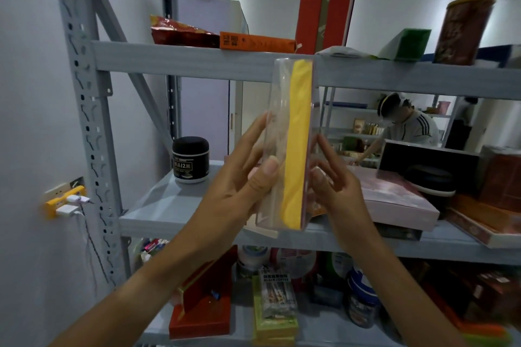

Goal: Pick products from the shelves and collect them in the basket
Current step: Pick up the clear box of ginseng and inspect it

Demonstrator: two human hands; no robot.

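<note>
Before the grey shelf unit (pixel 180 62), level with its middle board, the person holds a tall clear box (pixel 290 144) upright between both hands; a yellow panel fills its right half. The left hand (pixel 239 177) grips the box's lower left side, thumb across the near face and fingers behind. The right hand (pixel 335 180) lies with straight fingers flat against the right wall, steadying rather than clasping. The box hangs clear of the board, just in front of its front edge, so the picking step looks about done for this product.

Left of the box on that board stands a black jar (pixel 191 160); right of the box lies a pink flat box (pixel 394 197). Under the board sit a red carton (pixel 203 301) and a pack of coffee sticks (pixel 276 298).

No basket shows anywhere, so its place cannot be told. The next move probably calls for lowering the box away from the shelf and carrying it to the basket, keeping both hands snug since the smooth walls may slip.
</note>
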